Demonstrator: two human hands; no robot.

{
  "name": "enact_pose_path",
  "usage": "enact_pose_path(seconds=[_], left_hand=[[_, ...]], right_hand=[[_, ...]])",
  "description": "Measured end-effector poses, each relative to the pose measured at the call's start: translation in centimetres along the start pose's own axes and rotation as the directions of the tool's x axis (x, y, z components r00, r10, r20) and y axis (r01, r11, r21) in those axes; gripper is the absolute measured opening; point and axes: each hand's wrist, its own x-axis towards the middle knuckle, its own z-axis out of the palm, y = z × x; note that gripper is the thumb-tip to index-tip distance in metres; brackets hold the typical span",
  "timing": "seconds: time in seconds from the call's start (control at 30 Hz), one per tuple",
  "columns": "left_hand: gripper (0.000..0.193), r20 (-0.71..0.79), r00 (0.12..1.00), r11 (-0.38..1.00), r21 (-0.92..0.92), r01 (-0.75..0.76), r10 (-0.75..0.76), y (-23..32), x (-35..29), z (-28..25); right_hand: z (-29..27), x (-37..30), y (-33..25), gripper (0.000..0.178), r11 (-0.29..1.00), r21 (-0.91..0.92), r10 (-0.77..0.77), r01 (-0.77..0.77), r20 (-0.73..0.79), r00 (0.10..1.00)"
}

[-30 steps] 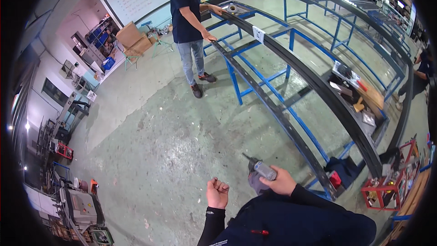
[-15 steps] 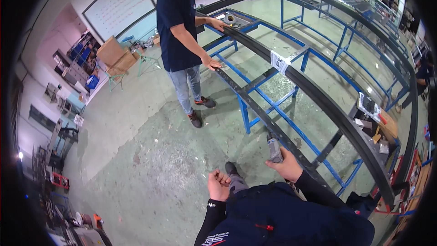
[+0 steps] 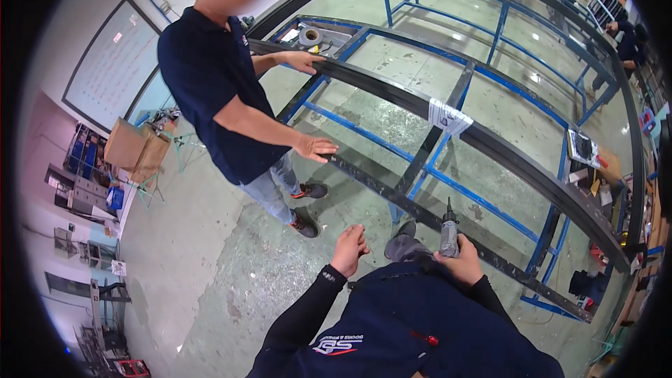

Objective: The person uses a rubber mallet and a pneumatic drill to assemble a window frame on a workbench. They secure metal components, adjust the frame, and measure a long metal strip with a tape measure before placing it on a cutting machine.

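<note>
My right hand (image 3: pixel 462 260) is wrapped around a grey power screwdriver (image 3: pixel 449 234), whose dark bit points away from me, over the near rail of the blue and black workbench (image 3: pixel 402 196). Left of it, my left hand (image 3: pixel 350 250) is held above the floor with its fingers curled in. Whatever it may hold is too small or hidden to make out. Beyond the tool, a long black frame profile (image 3: pixel 514 150) lies across the bench, with a white printed label (image 3: pixel 449 119) wrapped around it.
At left, a co-worker in a dark shirt (image 3: pixel 203 91) has one hand (image 3: pixel 304 61) on the profile and another (image 3: pixel 315 145) at the near rail's end. A tape roll (image 3: pixel 310 36) lies on the bench. Cardboard boxes (image 3: pixel 136 150) stand behind. Another person (image 3: pixel 630 45) is at far right.
My view has shifted, and the co-worker and bench now appear larger. The screwdriver has come up over the near rail, still in my right hand. My left hand stays curled.
</note>
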Motion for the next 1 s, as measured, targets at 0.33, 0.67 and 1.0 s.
enact_pose_path(seconds=[0.33, 0.67, 1.0], left_hand=[[0.017, 0.211, 0.973, 0.994, 0.079, 0.079, -0.094, 10.1, 14.5, 5.7], [0.021, 0.443, 0.835, 0.918, 0.358, 0.169, -0.326, 16.8, 28.9, 6.5], [0.02, 0.356, 0.877, 0.94, 0.227, 0.253, -0.322, 20.8, 36.0, 3.9]], right_hand=[[5.0, 11.4, -5.6, 0.048, 0.967, 0.096, 0.245, -0.237, -0.081, 0.966], [12.5, 15.8, -2.8, 0.044, 0.914, -0.034, 0.343, -0.405, -0.47, 0.813], [18.7, 17.8, 5.2, 0.056, 0.798, -0.079, 0.428, -0.598, -0.625, 0.653]])
